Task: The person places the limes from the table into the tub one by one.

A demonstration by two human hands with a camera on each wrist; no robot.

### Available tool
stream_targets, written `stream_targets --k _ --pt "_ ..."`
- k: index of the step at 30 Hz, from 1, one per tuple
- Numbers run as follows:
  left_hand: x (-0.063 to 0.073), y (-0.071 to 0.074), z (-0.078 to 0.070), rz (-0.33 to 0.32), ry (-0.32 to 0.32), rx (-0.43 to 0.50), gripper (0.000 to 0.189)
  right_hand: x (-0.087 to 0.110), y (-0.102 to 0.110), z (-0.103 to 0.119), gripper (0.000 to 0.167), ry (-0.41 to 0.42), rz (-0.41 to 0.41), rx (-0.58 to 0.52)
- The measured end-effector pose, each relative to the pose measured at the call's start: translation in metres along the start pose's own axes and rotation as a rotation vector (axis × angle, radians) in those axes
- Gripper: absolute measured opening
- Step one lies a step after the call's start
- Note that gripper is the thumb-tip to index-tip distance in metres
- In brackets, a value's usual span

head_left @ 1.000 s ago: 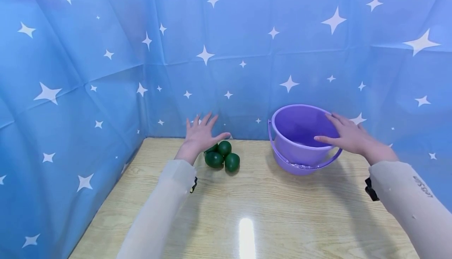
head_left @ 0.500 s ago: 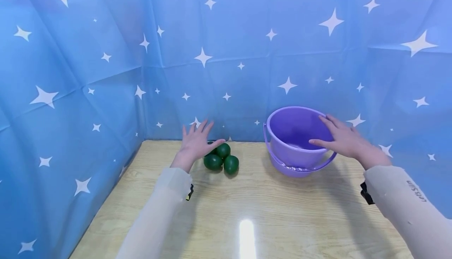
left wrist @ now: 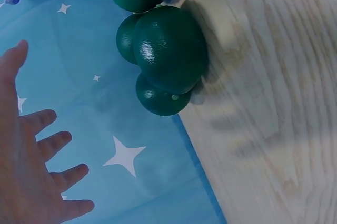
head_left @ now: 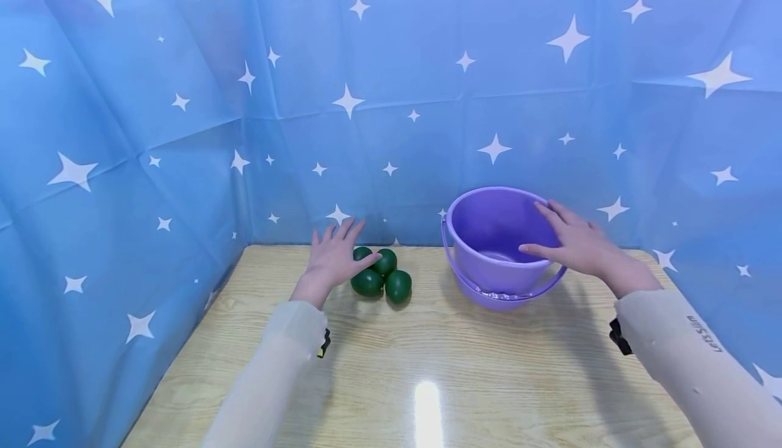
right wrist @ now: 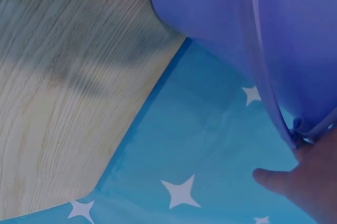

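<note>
Several dark green, smooth, round fruits [head_left: 398, 286] sit clustered near the table's back edge; in the left wrist view one large fruit [left wrist: 171, 50] overlaps others. My left hand [head_left: 332, 258] hovers beside them on their left, fingers spread and straight, holding nothing. In the left wrist view that hand [left wrist: 29, 166] is apart from the fruits. A purple bucket [head_left: 497, 268] stands to the right, its handle hanging down in front. My right hand [head_left: 574, 241] is at the bucket's right rim, fingers extended and thumb reaching over the rim. The right wrist view shows the hand [right wrist: 316, 182] right by the handle joint.
The light wood table [head_left: 366, 373] ends at a blue star-patterned cloth [head_left: 391, 61], which hangs behind it and along the left and right sides. A bright light reflection [head_left: 427, 414] lies on the table's front part.
The bucket has shifted left along the table, with my right hand moving left at its rim. My left hand has lowered a little; the fruits stay in place.
</note>
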State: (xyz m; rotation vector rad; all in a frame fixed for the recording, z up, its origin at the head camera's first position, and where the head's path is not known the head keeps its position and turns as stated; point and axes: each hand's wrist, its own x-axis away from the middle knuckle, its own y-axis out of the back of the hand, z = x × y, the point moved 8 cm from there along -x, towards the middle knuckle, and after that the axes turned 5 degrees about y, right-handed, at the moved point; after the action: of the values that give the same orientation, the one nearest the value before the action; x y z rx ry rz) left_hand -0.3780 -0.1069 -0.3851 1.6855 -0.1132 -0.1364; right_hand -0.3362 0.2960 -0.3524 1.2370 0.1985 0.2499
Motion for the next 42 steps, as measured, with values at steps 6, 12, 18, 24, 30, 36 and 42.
stream_targets --k 6,12,18,24,30,36,42 --pt "0.004 -0.011 0.003 0.029 0.006 -0.002 0.089 -0.001 -0.003 0.003 0.104 0.006 0.003 0.013" --pt "0.008 -0.022 0.006 0.059 0.019 0.036 0.088 0.0 -0.004 0.01 0.104 0.008 0.0 0.011" --pt "0.009 -0.032 0.009 0.072 0.026 0.047 0.088 -0.001 -0.005 0.013 0.104 0.008 0.006 0.012" --pt "0.011 -0.038 0.01 0.069 0.021 0.063 0.086 -0.002 -0.006 0.011 0.104 0.006 0.006 0.013" --pt "0.015 -0.043 0.01 0.067 0.006 0.084 0.086 -0.002 -0.008 0.012 0.103 0.0 0.002 0.002" --pt "0.017 -0.049 0.013 0.067 0.012 0.097 0.084 -0.002 -0.008 0.014 0.103 0.0 0.004 0.003" --pt "0.017 -0.054 0.015 0.065 0.019 0.1 0.083 -0.001 -0.008 0.014 0.102 -0.001 -0.006 0.001"
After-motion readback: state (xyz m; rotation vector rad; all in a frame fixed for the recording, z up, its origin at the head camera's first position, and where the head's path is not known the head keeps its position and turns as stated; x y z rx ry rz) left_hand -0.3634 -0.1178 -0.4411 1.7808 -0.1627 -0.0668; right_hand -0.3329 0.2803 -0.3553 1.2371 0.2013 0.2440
